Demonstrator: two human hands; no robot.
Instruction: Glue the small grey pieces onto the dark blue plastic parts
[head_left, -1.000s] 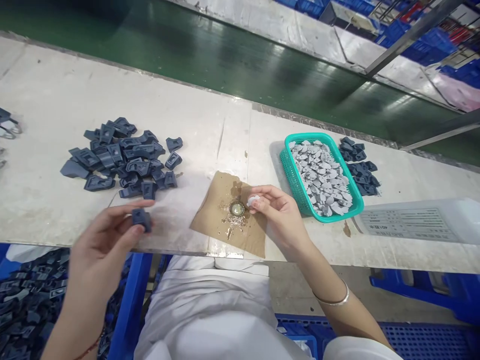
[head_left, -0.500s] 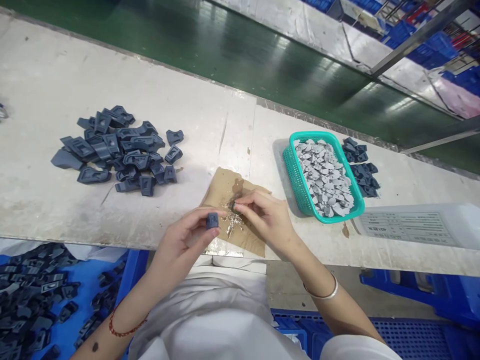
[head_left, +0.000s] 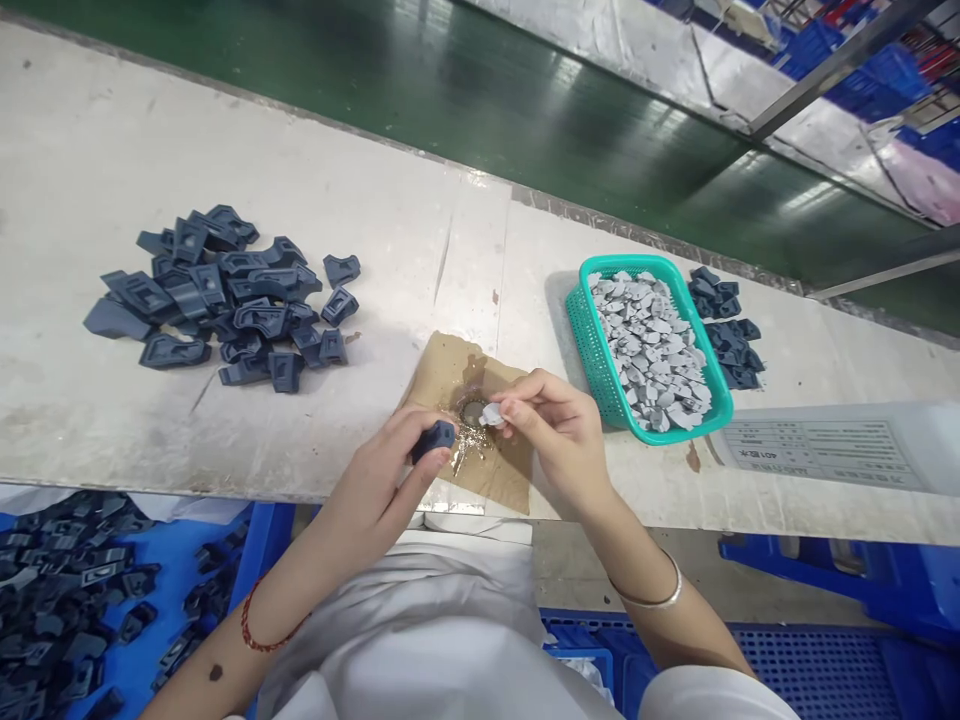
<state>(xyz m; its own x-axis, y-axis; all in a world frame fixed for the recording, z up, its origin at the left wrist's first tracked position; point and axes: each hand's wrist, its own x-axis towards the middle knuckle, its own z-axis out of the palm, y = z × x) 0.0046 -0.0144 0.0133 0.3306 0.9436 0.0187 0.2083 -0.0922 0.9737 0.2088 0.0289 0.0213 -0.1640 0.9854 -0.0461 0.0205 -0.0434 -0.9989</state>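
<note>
Between the thumb and fingers of my left hand (head_left: pixel 386 470) is a dark blue-grey plastic part (head_left: pixel 433 440), held just over the left side of a brown sheet (head_left: pixel 495 480). My right hand (head_left: pixel 559 430) pinches a small light grey flake-like piece (head_left: pixel 492 414) above the same sheet. A small round dark disc (head_left: pixel 472 412) sits on the sheet among wet, shiny spots, right beside the grey piece. The two held pieces are apart from each other.
Dark plastic parts (head_left: pixel 255 285) lie heaped on the left of the table (head_left: pixel 390 210). To the right stands a green basket (head_left: pixel 592 340) of light grey pieces, with more dark parts (head_left: pixel 735 350) behind it and a labelled translucent container (head_left: pixel 840 445) lying nearby. Blue bins are below.
My right hand has drawn back slightly to the right, and the light grey piece in its fingers now shows. The dark part in my left hand has been turned.
</note>
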